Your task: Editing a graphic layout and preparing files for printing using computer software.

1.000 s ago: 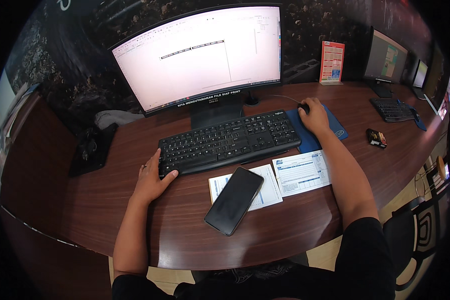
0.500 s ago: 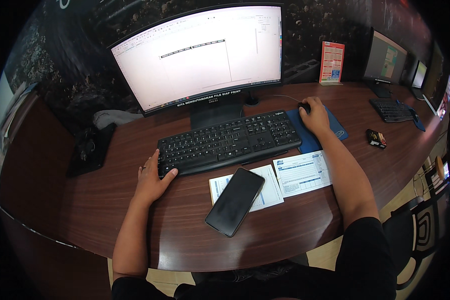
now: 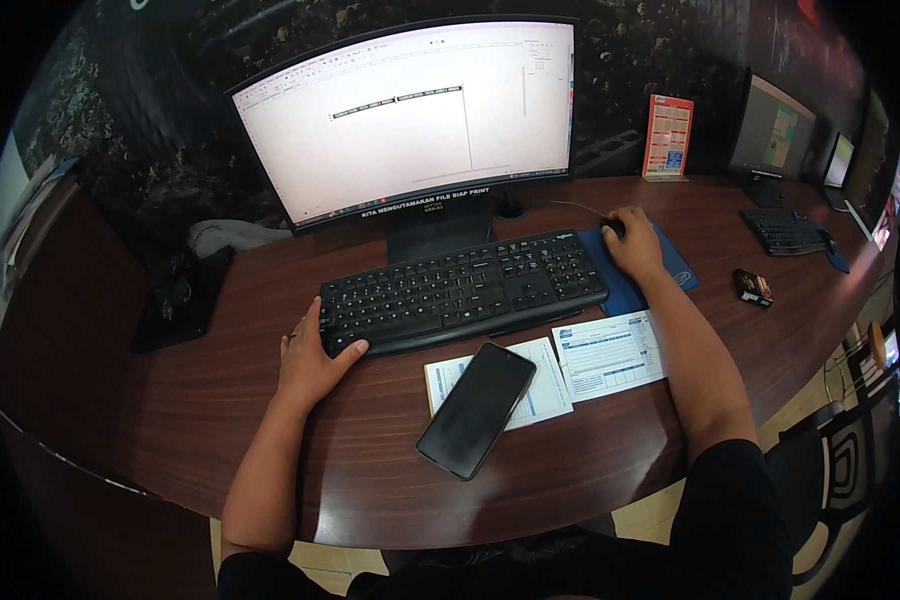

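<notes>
My left hand (image 3: 315, 368) rests at the left end of a black keyboard (image 3: 460, 295), fingers apart, the thumb along its front edge and the other fingertips at its left side. Over a small dark mouse (image 3: 617, 228) my right hand (image 3: 640, 250) is curled, covering most of it. The mouse sits on a blue mouse pad (image 3: 678, 266), partly hidden by that hand and forearm. Behind the keyboard stands a wide curved monitor (image 3: 400, 150), its screen mostly white with a thin dark strip across the page.
A dark phone (image 3: 478, 410) lies slanted over a printed pad (image 3: 547, 385), beside a blue-and-white form (image 3: 610, 352). To the right are a small dark box (image 3: 753, 288), a second keyboard (image 3: 778, 232) and another monitor (image 3: 773, 125). A red desk calendar (image 3: 668, 137) stands at the back of the wooden desk (image 3: 370, 480).
The whole view has shifted a little, so the desk and monitor appear slightly lower and farther right. Both hands keep their places at the keyboard and mouse.
</notes>
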Available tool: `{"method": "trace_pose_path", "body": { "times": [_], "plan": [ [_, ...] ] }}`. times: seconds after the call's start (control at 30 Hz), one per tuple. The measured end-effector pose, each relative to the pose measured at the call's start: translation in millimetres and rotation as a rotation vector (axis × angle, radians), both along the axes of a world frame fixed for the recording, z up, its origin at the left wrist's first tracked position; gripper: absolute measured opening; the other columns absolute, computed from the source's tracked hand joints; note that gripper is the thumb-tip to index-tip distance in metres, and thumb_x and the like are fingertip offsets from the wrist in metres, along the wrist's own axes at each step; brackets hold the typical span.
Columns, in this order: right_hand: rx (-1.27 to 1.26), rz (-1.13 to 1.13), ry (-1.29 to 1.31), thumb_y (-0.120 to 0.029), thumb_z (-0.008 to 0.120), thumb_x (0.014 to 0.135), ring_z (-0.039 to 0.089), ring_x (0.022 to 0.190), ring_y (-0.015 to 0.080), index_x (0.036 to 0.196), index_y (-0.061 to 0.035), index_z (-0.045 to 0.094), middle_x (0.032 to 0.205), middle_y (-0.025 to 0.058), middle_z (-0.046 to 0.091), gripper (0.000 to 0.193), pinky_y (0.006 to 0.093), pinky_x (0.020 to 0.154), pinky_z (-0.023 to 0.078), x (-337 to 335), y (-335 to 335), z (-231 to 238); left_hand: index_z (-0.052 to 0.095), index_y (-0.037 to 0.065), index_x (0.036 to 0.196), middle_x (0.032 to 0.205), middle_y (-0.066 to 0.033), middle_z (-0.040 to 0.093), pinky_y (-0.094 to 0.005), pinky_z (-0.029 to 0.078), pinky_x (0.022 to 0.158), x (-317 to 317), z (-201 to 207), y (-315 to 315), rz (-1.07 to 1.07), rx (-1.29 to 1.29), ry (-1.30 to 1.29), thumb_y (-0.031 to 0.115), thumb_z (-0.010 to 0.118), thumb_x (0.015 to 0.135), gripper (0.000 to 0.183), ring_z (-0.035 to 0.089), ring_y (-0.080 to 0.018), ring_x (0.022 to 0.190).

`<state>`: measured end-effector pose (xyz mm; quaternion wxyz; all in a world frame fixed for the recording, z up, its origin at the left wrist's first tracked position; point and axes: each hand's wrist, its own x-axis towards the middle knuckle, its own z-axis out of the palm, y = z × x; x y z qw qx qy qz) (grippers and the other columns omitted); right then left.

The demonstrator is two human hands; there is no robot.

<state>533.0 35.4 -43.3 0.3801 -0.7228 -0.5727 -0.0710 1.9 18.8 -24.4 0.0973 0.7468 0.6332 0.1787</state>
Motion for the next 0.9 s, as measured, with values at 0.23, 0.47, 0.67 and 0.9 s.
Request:
{"method": "trace_pose_path", "body": {
  "times": [0.23,0.47,0.67,0.9],
  "plan": [
    [-0.004,0.004,-0.009,-0.017,0.072,0.085,0.063,0.112,0.0379,0.113,-0.0066,0.069,0.121,0.0158,0.064,0.03,0.0455,0.097,0.05,0.5,-0.3,0.2,0.025,0.004,0.159,0.155,-0.0268,0.043,-0.0636,0.019,0.121,1.9,5.1,-1.4,-0.004,-0.051,-0.006,0.065,0.074,0.081,0.111,0.04,-0.0395,0.146],
    [-0.004,-0.003,-0.022,-0.018,0.072,0.085,0.063,0.112,0.0372,0.114,-0.0078,0.069,0.121,0.0151,0.064,0.03,0.0454,0.097,0.05,1.8,0.7,-1.0,0.028,0.002,0.158,0.144,-0.029,0.054,-0.0524,0.025,0.12,2.8,2.7,-2.4,-0.001,0.027,0.014,0.054,0.078,0.082,0.105,0.051,-0.0398,0.137],
    [-0.026,-0.008,-0.009,-0.018,0.071,0.085,0.063,0.112,0.0368,0.114,-0.0083,0.069,0.122,0.0137,0.064,0.03,0.0452,0.097,0.051,-0.5,-0.3,0.3,0.024,0.004,0.16,0.154,-0.0273,0.044,-0.0618,0.021,0.121,-0.3,5.3,-1.6,-0.013,-0.041,0.009,0.067,0.074,0.08,0.112,0.04,-0.0403,0.146],
    [-0.022,0.003,-0.027,-0.02,0.071,0.085,0.063,0.111,0.0366,0.113,-0.0085,0.069,0.119,0.014,0.065,0.031,0.0456,0.096,0.051,1.0,-2.0,-3.3,0.024,0.004,0.16,0.153,-0.0276,0.045,-0.0611,0.025,0.12,-2.3,6.4,-1.0,-0.009,-0.053,0.007,0.066,0.077,0.078,0.116,0.042,-0.0408,0.144]
  ]
}}
